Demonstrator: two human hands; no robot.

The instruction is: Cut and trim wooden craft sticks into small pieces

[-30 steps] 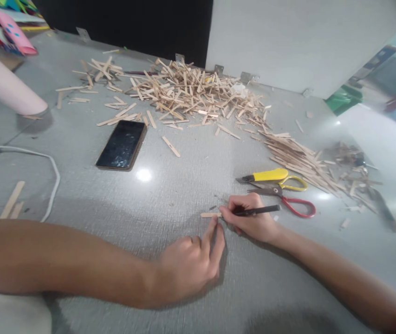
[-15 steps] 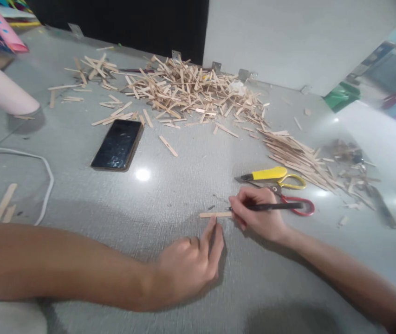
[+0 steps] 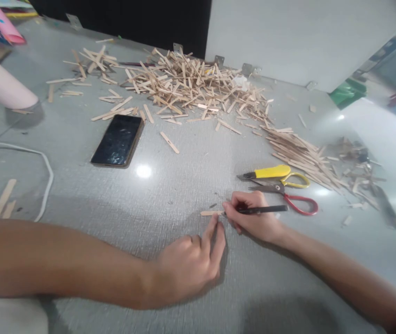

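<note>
A short wooden stick (image 3: 210, 213) lies flat on the grey table (image 3: 170, 195). My left hand (image 3: 191, 262) rests beside it, two fingertips pressing on the stick's near edge. My right hand (image 3: 251, 218) grips a black pen (image 3: 262, 210) like a writing tool, its tip touching the stick's right end. Just beyond my right hand lie scissors with one red and one yellow handle loop (image 3: 293, 197) and a yellow-handled cutter (image 3: 265, 174).
A big heap of wooden sticks (image 3: 191, 88) fills the back of the table; a neater bundle (image 3: 298, 155) lies right. A dark phone (image 3: 118, 140) lies left of centre, a white cable (image 3: 42, 174) at far left, and a pale pink tube (image 3: 3, 88) at back left.
My right hand slid right along the stick with the pen, then came back left to its end. My left hand has kept its fingers on the stick.
</note>
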